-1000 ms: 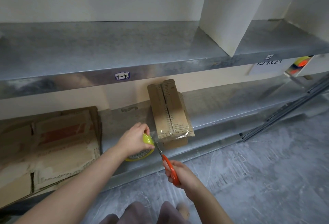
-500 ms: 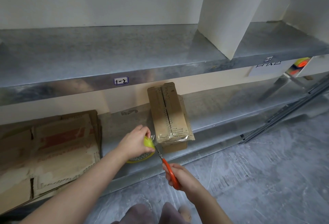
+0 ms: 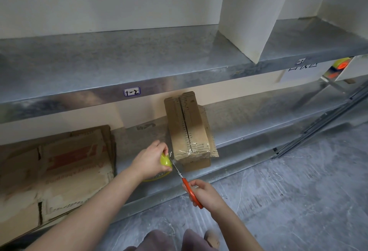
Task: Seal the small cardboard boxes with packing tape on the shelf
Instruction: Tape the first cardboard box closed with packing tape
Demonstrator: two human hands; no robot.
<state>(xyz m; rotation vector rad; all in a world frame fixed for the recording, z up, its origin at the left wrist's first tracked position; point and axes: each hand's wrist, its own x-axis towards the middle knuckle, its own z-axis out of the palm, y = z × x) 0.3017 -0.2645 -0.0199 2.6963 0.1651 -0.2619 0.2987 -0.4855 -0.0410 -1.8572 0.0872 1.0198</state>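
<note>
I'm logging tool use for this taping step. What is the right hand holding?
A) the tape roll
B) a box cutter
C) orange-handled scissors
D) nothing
C: the right hand grips orange-handled scissors, their blades at the tape stretched between the tape roll in the left hand and the box.

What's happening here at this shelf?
A person is taping a small stack of cardboard boxes on the lower shelf. The left hand holds the yellow-green tape roll beside the stack, with clear tape stretched to the boxes' near end. The right hand holds orange-handled scissors, blades at that strip, to cut it.
</note>
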